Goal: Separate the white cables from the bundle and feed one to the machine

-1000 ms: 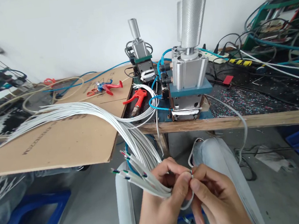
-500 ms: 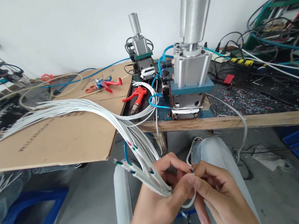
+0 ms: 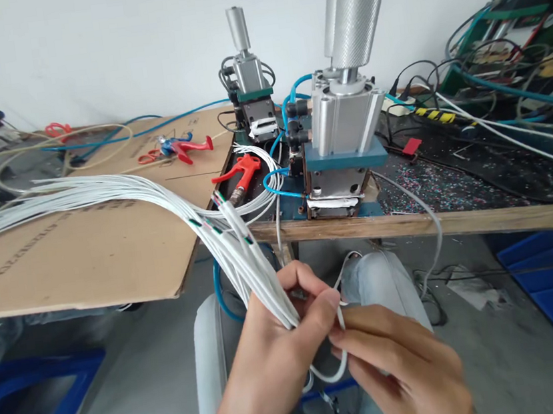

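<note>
White cables [image 3: 242,251], off the bench's [image 3: 410,224] front edge, sit clamped in the left hand [image 3: 275,361]; the right hand [image 3: 402,373] pinches one cable [image 3: 341,333]. A loose grip could spill the bunch.

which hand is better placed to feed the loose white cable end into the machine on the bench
Right. The right hand pinches the single cable below the press. The left hand is full, gripping the cable bundle.

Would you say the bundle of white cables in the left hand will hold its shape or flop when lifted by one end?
Probably floppy: the white cables sag in a curve from the cardboard sheet down to the left hand. Likely slippery and apt to splay, as the smooth strands fan apart.
</note>
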Motion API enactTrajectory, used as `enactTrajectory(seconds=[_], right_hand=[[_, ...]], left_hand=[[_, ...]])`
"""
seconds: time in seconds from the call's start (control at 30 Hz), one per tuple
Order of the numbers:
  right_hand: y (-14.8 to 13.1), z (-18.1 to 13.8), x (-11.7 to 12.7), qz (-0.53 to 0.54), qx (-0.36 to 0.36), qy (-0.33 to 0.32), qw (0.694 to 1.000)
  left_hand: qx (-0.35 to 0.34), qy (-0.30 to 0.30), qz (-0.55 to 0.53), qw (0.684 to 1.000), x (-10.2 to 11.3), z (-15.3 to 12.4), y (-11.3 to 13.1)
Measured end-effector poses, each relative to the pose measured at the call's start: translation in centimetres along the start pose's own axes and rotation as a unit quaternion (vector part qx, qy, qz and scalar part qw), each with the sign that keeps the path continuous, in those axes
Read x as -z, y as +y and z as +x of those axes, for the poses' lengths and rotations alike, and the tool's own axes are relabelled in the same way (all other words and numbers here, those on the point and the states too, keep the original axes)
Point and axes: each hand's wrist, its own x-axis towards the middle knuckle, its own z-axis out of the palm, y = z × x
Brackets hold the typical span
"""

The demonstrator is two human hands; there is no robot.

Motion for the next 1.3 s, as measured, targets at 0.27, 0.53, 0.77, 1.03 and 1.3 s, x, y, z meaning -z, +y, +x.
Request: enactTrajectory(seconds=[0.27, 0.53, 0.77, 1.03, 1.3], right_hand=[[4.0, 3.1, 1.4, -0.167, 0.042, 0.063, 0.983], [7.1, 5.7, 1.4, -0.289, 0.078, 0.076, 0.951], [7.2, 6.2, 1.3, -0.281, 0.078, 0.069, 0.954], [7.7, 6.4, 0.7, -0.289, 0.065, 0.080, 0.952], [7.9, 6.6, 0.3, -0.304, 0.068, 0.093, 0.946]], left_hand=[[-0.065, 0.116, -0.088, 0.987, -1.3, -1.0, 0.1], [-0.048, 0.129, -0.073, 0.988, -1.5, -1.3, -0.1], [-0.037, 0.122, -0.071, 0.989, -1.0, -1.3, -0.4], [-0.042, 0.110, -0.070, 0.991, -0.6, -1.7, -0.7], [-0.034, 0.072, -0.076, 0.994, -0.2, -1.6, -1.1]])
